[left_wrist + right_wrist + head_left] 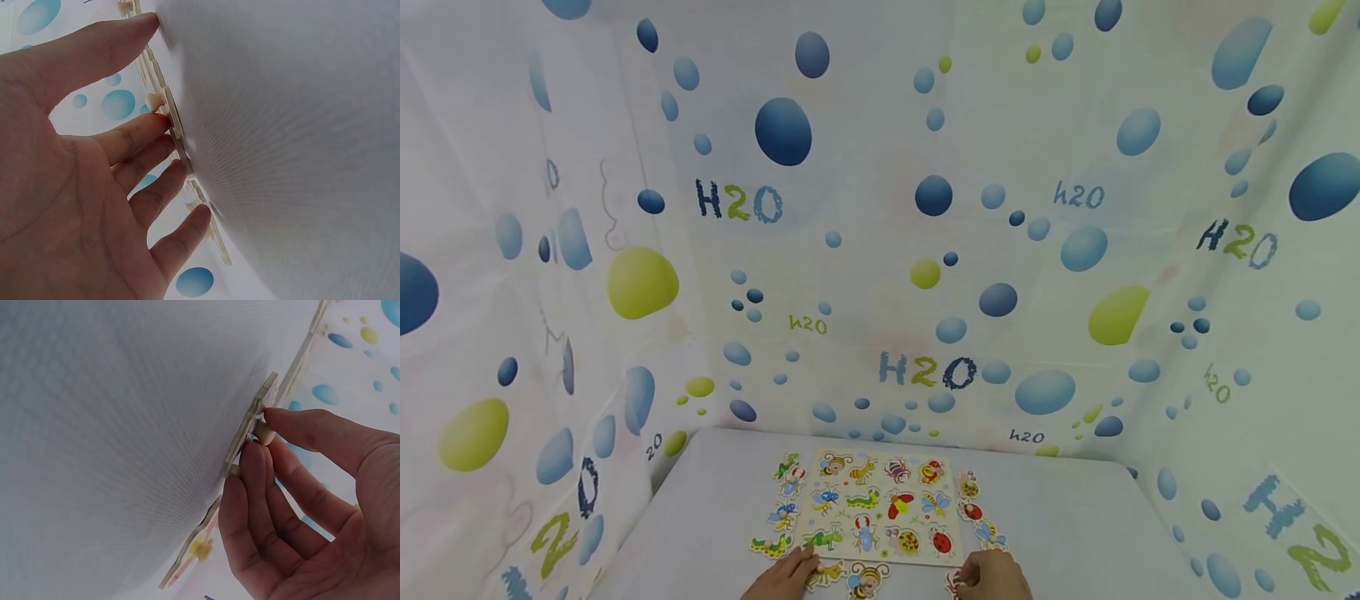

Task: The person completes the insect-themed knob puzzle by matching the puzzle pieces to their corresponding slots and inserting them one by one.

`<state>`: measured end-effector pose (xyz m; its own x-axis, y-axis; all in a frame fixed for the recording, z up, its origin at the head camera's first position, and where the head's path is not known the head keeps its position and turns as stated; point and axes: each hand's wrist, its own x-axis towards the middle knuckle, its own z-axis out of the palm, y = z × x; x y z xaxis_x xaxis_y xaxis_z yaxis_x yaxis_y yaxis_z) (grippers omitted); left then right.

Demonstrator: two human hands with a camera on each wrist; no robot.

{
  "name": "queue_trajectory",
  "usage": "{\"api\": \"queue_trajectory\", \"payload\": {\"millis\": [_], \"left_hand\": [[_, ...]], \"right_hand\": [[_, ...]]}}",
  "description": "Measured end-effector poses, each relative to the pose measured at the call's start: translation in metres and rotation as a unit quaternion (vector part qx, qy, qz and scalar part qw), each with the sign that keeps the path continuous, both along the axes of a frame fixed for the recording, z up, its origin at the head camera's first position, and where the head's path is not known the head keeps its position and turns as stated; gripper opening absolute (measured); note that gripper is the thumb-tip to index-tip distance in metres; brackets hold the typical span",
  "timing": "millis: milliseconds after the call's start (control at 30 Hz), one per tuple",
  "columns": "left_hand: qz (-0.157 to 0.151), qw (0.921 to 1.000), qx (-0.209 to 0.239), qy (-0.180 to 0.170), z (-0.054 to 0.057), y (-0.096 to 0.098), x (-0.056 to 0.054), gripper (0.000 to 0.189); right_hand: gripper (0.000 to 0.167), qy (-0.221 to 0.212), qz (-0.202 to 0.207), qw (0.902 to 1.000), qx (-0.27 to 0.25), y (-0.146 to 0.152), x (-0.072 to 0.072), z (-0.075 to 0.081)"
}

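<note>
A wooden peg puzzle board point(838, 500) printed with colourful insects lies flat on the table. My right hand point(996, 575), below the board's lower right corner, pinches the small knob of a spider puzzle piece point(952, 581); in the right wrist view the thumb and fingertips surround that knob point(264, 433), and the piece's edge faces the tabletop. My left hand point(786, 573) rests by the board's lower left corner, fingers loosely extended, beside an ant-like puzzle piece point(827, 574). In the left wrist view the fingers point(147, 134) reach the edges of the board or pieces without curling round any.
A bee piece point(865, 579) lies below the board. Left of it are a caterpillar piece point(771, 547), a mosquito piece point(784, 514) and others; right of it, a ladybird piece point(971, 510) and a dragonfly piece point(990, 536). Patterned curtains point(880, 250) enclose the table point(1075, 517).
</note>
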<state>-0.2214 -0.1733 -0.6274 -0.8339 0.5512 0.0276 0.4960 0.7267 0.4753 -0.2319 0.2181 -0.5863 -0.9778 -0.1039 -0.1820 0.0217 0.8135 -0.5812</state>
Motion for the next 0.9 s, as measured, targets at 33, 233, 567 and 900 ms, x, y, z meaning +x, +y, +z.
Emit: {"api": "queue_trajectory", "payload": {"millis": [33,233,567,900], "left_hand": [[0.001,1.0,-0.001,-0.002,0.0007,0.0002,0.0001,0.081],[0.004,1.0,-0.005,-0.006,0.0035,0.0008,0.0007,0.081],[0.003,1.0,-0.005,-0.003,0.0019,0.0009,0.0005,0.08],[0.0,0.9999,0.005,-0.011,0.001,-0.0007,-0.0002,0.079]], "right_hand": [[0.014,0.001,0.0,1.0,0.001,0.0,-0.0001,-0.0002],[0.015,0.008,0.008,0.9999,0.005,0.0006,-0.0011,-0.0018],[0.016,0.008,0.012,0.9999,0.008,0.0016,-0.0016,-0.0014],[0.015,0.005,0.008,0.9999,0.011,0.0008,-0.0012,0.001]]}}
